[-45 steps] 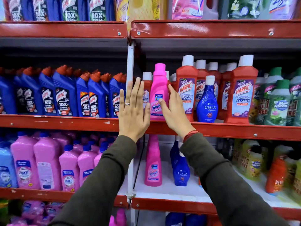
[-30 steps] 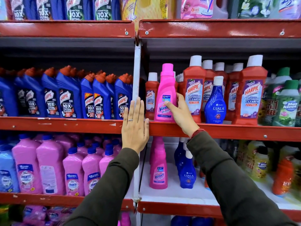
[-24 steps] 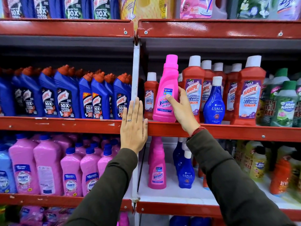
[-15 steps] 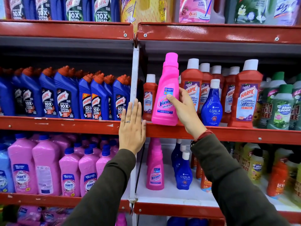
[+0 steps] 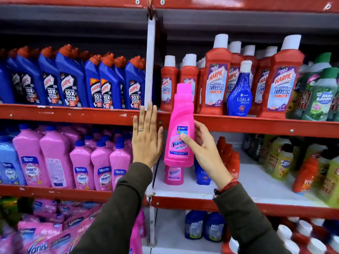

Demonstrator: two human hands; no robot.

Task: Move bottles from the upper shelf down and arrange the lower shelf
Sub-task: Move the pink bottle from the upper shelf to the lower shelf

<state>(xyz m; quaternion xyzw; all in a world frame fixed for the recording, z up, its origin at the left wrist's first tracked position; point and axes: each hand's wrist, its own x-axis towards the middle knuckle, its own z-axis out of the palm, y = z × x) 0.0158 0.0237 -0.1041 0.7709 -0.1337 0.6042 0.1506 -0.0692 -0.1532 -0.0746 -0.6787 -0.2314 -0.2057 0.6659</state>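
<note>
Lowering the pink Vanish bottle (image 5: 181, 129), pinched upright in the right hand (image 5: 203, 149) before the upper shelf (image 5: 256, 125) edge, calls for setting it toward six o'clock beside its twin (image 5: 173, 174) on the lower shelf (image 5: 256, 182), while the left hand (image 5: 146, 140) lies flat, open and empty at nine o'clock.

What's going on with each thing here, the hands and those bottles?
Right hand: gripping the pink Vanish bottle.
Pink Vanish bottle: upright, held in the air before the shelf edge.
Left hand: open, flat, empty.
Second Vanish bottle: standing on lower shelf.
Ujala bottle: standing on upper shelf.

Left of the hands stand blue Harpic bottles (image 5: 69, 83) above pink Shakti bottles (image 5: 55, 158); pink pouches (image 5: 45, 235) lie below them.
</note>
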